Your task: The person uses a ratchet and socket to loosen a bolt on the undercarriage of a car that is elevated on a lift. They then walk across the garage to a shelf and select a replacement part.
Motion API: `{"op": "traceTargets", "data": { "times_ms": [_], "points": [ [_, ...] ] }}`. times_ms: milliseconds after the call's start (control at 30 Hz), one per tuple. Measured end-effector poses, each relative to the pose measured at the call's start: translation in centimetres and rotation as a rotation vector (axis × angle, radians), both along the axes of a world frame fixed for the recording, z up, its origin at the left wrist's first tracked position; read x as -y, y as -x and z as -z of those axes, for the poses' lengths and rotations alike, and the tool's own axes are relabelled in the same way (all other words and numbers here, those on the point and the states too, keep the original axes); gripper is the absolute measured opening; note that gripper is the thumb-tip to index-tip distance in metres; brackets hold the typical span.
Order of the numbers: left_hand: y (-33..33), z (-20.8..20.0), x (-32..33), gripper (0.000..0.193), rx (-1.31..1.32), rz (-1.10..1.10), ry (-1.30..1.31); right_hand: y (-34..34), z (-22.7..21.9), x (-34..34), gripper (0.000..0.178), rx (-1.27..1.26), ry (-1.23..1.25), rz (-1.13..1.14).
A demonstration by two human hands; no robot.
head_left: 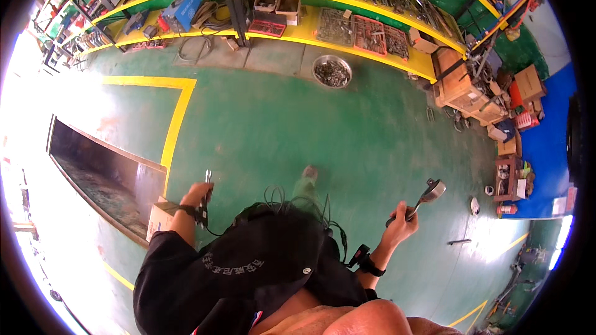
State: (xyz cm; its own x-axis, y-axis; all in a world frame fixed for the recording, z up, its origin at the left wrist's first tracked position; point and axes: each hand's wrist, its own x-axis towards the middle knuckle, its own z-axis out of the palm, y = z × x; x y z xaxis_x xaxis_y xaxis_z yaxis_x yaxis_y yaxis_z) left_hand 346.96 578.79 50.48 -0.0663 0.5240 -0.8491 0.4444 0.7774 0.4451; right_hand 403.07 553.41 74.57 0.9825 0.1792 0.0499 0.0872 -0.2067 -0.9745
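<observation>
Holding a silver metal tool with a dark handle and rounded head [431, 192], the right hand [402, 226] wraps its fingers round the grip above the smooth green floor [261, 118]; the left hand's [197, 194] fingers grip a slim silver metal tool [208, 177]. A loose hold could drop either. Thin dark looping wires [274, 195] might snag. At left, the long dark trough's [136, 177] edge could trip a foot; most room lies ahead, toward the yellow metal shelves [347, 42].
</observation>
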Motion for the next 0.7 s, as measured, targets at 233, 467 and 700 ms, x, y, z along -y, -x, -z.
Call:
{"op": "traceTargets", "data": {
  "times_ms": [233,467,700],
  "points": [
    [-4.1,-0.5,3.7,0.031,0.100,0.074,0.529,-13.0,-2.4,-13.4,0.031,0.029,-0.066,-0.130],
    [-12.7,-0.2,-2.4,0.022,0.189,-0.332,0.505,-20.0,-0.6,-26.0,0.034,0.047,-0.003,-0.260],
    [-19.4,0.9,-21.8,0.031,0.196,-0.357,0.433,-25.1,2.1,-38.8,0.035,0.131,0.238,-0.327]
  ]
}}
